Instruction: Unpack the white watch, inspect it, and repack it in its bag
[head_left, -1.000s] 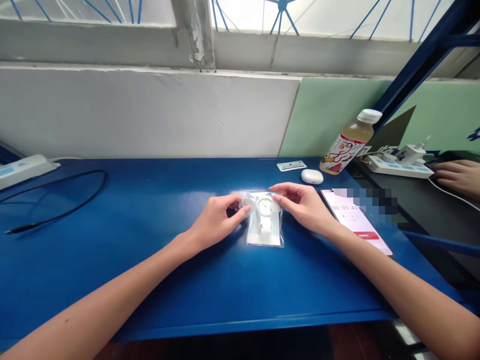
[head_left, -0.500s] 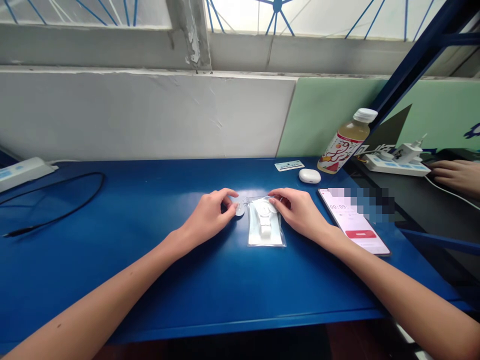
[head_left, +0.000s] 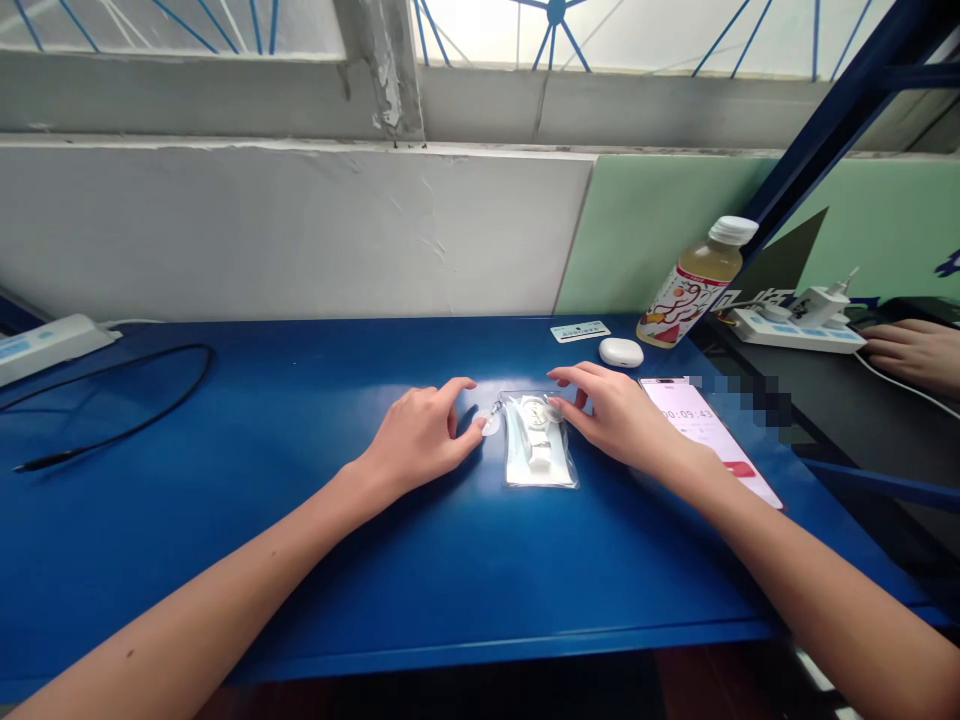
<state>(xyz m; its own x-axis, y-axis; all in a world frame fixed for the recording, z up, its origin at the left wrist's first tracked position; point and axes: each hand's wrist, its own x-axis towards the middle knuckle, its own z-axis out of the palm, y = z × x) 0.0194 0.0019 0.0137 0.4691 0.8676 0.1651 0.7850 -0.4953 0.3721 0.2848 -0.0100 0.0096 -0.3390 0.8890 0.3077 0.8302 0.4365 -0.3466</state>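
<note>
A white wristwatch (head_left: 538, 440) lies face up inside a clear plastic pouch (head_left: 562, 474) on the blue table. From the pouch's upper left corner a small round translucent tag (head_left: 490, 425) hangs out on a short chain or clasp, too small to make out fully. My left hand (head_left: 424, 435) is open, its thumb tip at the tag's left edge and its index finger spread above. At the pouch's upper right, my right hand (head_left: 611, 415) is also open, thumb and index finger apart. Its thumb tip is at the pouch's edge beside the watch.
A phone (head_left: 709, 440), a white earbud case (head_left: 621, 352), a printed card (head_left: 580, 332) and a drink bottle (head_left: 694, 285) stand or lie to the right. A black cable (head_left: 202, 370) loops at left near a power strip (head_left: 56, 345). Another person's hand (head_left: 915, 355) rests far right.
The fingers of both my hands have spread apart, the left index lifting off the tag. The pouch, watch and tag have shifted slightly right.
</note>
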